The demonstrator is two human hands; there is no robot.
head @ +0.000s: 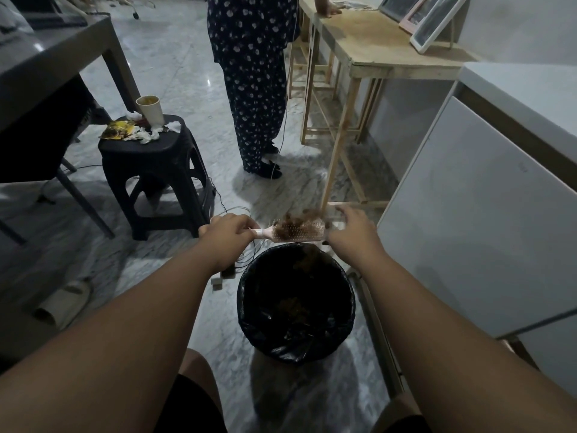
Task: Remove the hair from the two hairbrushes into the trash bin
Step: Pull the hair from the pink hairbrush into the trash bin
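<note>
Left hand (229, 235) grips the pink hairbrush (298, 232) by its handle, level over the far rim of the trash bin (245, 307) so the hair (296, 218) drops straight in, while the right hand (352, 234) sits at the brush tip, can't tell if it's pinching anything.

I see a black plastic stool (150, 157) left of centre. A paper cup (151, 109) stands on it among crumpled tissues (175, 126) and a yellow wrapper (118, 131). Grey table (56, 48) far left. A person in dark flowered clothes (253, 73) stands on the marble floor (187, 57), one hand on a wooden table (374, 48). Picture frames (427, 17) lean at its far end. White cabinet (468, 214) right, slipper (62, 303) lower left, cables (231, 210) on the floor.
</note>
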